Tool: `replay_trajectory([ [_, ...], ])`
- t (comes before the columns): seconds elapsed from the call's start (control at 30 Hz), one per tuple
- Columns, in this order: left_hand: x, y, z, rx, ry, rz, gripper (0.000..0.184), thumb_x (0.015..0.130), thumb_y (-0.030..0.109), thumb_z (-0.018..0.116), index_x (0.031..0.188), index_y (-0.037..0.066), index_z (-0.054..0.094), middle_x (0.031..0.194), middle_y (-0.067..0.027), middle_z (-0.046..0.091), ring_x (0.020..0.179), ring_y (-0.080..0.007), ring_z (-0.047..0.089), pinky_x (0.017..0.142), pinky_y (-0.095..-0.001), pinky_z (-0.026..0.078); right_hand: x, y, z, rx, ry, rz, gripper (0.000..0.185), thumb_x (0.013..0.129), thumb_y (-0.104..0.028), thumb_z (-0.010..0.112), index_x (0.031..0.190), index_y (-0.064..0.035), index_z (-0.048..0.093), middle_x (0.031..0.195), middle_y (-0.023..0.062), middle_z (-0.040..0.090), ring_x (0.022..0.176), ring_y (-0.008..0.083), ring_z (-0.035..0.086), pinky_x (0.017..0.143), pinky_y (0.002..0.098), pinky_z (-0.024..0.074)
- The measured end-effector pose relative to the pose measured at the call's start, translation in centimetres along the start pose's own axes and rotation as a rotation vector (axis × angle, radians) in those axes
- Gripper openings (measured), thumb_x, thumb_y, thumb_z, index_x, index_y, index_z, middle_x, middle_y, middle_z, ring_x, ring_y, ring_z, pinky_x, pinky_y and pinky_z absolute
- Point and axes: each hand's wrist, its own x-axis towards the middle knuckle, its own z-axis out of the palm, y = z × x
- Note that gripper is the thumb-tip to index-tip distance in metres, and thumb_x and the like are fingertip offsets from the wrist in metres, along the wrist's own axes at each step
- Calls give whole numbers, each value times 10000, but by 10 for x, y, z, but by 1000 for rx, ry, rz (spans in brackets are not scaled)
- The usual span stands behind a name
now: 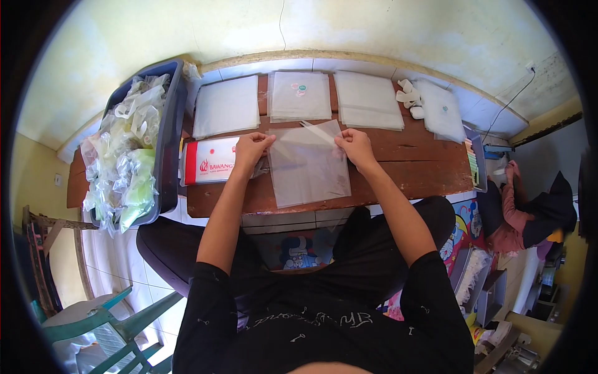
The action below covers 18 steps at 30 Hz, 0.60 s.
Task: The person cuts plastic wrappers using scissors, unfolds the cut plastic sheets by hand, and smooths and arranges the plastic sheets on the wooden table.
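Observation:
A clear plastic bag [311, 171] is stretched between my two hands above the front of the wooden table [411, 174]. My left hand [254, 148] pinches its upper left corner, and my right hand [355, 147] pinches the upper right one. Through the film shows a pale pointed strip [321, 132], which I cannot identify. Beside my left forearm lies a stack of printed red and white packaging [208, 163] reading "BAWANG". Behind my hands are stacks of clear plastic bags: a left stack [226, 107], a middle stack [300, 96] and a right stack [369, 100].
A dark bin [169, 168] heaped with crumpled plastic stands at the left. Further right lie another bag stack [441, 109] and white rolls [408, 96]. Another person [517, 215] sits at the far right. A green chair [106, 324] stands at lower left.

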Motion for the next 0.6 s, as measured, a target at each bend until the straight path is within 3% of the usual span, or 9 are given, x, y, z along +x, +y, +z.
replay_trajectory([
  [0.17, -2, 0, -2, 28, -43, 32, 161, 812, 132, 746, 877, -7, 698, 748, -37, 687, 652, -77, 621, 611, -207, 501, -1, -3, 2, -61, 23, -8, 155, 825, -70, 690, 947, 25, 681, 771, 102, 717, 654, 150, 676, 601, 285, 520],
  [0.27, -2, -1, -1, 38, -30, 56, 152, 792, 99, 739, 886, -14, 696, 739, -49, 692, 651, -82, 626, 603, -206, 493, -2, -2, 2, -54, 28, -37, 125, 858, -34, 642, 951, 47, 655, 748, 64, 688, 636, 112, 641, 568, 264, 507],
  [0.33, -3, 0, -2, 31, -43, 67, 166, 785, 91, 741, 901, -18, 695, 740, -49, 692, 661, -87, 635, 608, -205, 496, 0, 0, 2, -21, 19, -27, 149, 839, -19, 655, 967, 57, 664, 797, 134, 718, 671, 166, 694, 577, 304, 551],
  [0.6, 1, -3, 0, 37, -17, 56, 195, 807, 145, 747, 905, -18, 706, 728, -44, 693, 647, -84, 639, 599, -205, 497, -4, -7, 2, -56, 23, -52, 140, 848, 1, 639, 968, 71, 652, 817, 146, 716, 656, 170, 689, 569, 300, 555],
])
